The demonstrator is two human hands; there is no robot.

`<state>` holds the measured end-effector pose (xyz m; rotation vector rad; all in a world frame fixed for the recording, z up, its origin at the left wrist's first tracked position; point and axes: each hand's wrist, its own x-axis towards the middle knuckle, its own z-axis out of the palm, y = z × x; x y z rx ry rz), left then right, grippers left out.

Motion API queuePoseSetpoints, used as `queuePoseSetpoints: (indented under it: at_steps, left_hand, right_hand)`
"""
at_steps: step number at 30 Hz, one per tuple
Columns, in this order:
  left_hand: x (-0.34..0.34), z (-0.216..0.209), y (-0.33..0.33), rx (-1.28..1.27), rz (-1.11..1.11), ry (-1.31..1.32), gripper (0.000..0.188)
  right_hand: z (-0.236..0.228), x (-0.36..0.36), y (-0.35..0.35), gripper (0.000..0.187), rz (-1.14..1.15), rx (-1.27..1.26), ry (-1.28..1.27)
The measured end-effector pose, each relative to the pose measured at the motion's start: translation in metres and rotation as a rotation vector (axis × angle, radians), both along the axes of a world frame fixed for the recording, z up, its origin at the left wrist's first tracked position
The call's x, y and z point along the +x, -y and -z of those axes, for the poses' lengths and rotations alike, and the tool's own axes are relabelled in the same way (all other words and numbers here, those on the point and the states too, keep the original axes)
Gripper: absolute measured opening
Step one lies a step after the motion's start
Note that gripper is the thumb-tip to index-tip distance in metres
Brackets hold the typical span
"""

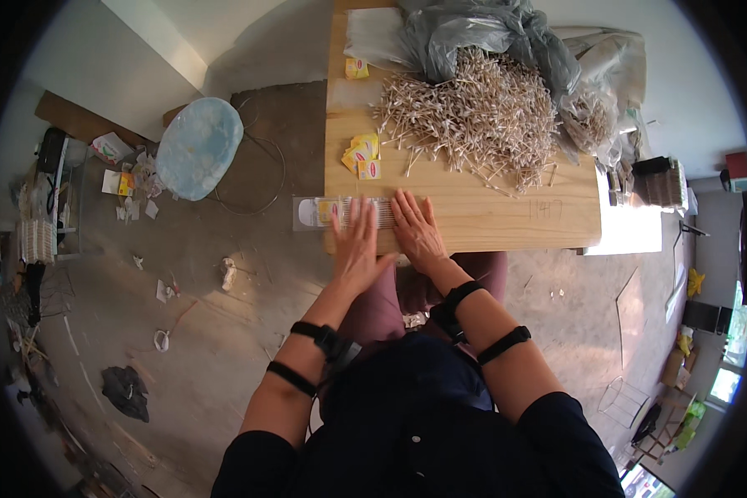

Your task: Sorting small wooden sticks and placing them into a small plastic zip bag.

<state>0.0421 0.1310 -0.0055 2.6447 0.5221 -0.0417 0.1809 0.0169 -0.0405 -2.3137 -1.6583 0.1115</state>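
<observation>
dark navy short-sleeved fabric top (407,465) covering the torso, small round pale button (416,438) dotting its front, paired narrow black straps (293,378) circling each forearm (328,303), compact black boxy devices (330,342) sitting beside them, dusky mauve legwear (376,311) showing

Clear packet (307,213): partly hidden beneath the left fingers (363,217).
Grey bag (483,35): cut off on top, far beyond the right fingers (412,209).
Yellow cards (362,155): print too small, beyond the left fingers.

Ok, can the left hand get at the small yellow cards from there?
Probably yes: the small yellow cards lie just beyond the fingertips of the left hand, with only bare wooden tabletop seemingly between.
</observation>
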Motion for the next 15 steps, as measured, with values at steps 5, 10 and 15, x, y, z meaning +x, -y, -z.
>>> queuePoseSetpoints:
  at_steps: [5, 10, 15]
  left_hand:
    - [-0.032, 0.007, -0.034, 0.126, -0.205, 0.175, 0.099]
    - [-0.035, 0.014, -0.048, 0.093, -0.076, 0.054, 0.101]
    - [-0.039, 0.024, -0.054, 0.025, -0.038, 0.143, 0.102]
  right_hand:
    - [-0.009, -0.004, -0.004, 0.059, 0.019, -0.049, 0.018]
    - [-0.009, -0.006, -0.005, 0.059, 0.029, -0.045, 0.009]
    - [-0.008, -0.013, -0.015, 0.061, 0.006, -0.052, 0.025]
